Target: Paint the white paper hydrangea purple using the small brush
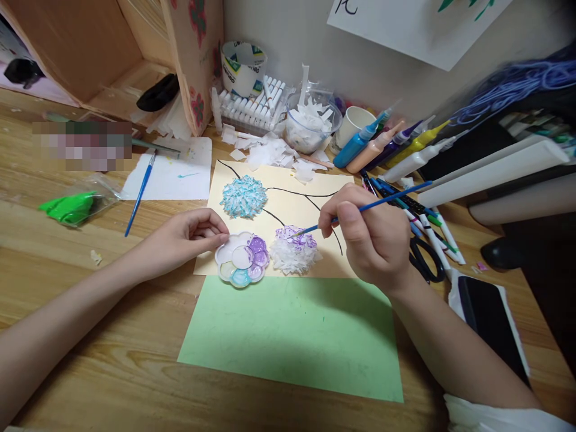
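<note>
A thin blue paintbrush (387, 198) is pinched in my right hand (371, 240), its tip touching a paper flower (294, 252) that is purple at the top and white below. My left hand (193, 237) grips the rim of a white flower-shaped paint palette (242, 258) between thumb and fingers. Purple and blue paint fill some of its wells. Both the half-purple flower and a blue-and-white paper flower (244, 197) sit on a cream sheet (288, 180) with black branch lines. In front lies a green sheet (292, 336).
Another blue brush (140, 192) lies at the left, partly on a white paper (189, 171). Behind stand a bowl of paper scraps (312, 123), marker pens (254, 108) and paint bottles (360, 141). Black scissors (427, 261) and a phone-like black slab (488, 324) lie at the right.
</note>
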Motion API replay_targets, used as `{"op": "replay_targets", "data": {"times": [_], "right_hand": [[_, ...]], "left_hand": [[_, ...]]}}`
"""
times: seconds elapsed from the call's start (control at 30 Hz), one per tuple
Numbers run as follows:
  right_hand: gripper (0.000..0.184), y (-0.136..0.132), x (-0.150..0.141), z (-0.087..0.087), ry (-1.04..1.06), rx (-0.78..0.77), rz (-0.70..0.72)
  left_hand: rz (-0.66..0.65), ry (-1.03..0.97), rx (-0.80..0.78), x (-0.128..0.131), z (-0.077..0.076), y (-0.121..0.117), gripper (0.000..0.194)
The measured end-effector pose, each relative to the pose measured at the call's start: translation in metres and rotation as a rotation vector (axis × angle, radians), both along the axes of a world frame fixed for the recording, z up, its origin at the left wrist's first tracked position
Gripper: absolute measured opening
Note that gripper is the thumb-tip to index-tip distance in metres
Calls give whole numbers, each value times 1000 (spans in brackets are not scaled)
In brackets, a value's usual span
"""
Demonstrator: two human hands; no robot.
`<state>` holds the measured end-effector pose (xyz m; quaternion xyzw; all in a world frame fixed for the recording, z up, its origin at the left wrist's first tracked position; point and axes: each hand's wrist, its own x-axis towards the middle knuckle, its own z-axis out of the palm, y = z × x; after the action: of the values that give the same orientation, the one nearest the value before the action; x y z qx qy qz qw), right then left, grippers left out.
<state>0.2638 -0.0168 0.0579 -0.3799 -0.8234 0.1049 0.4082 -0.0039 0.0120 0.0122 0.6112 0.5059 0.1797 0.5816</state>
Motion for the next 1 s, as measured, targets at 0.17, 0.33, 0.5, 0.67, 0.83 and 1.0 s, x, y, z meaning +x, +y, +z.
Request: {"op": "replay_targets", "data": {"times": [0.17,0.33,0.5,0.67,0.83,1.0], "right_hand": [[33,0,1,0,57,-12,16],[33,-1,0,0,39,3,-11],[32,-2,0,1,104,-37,44],[25,-3,-5,0,43,-48,180],[17,-3,-12,-8,-125,3,268],[22,-4,-9,-2,-58,16,192]], "left_hand": [[-13,-4,3,-1,-2,1,25],[-18,15,21,-1,0,0,26],[-22,21,37,0,1,0,30],[-25,31,36,-1,0,0,30],[-23,14,24,-1,0,0,26],[-30,1,23,-1,-1,0,26]]}}
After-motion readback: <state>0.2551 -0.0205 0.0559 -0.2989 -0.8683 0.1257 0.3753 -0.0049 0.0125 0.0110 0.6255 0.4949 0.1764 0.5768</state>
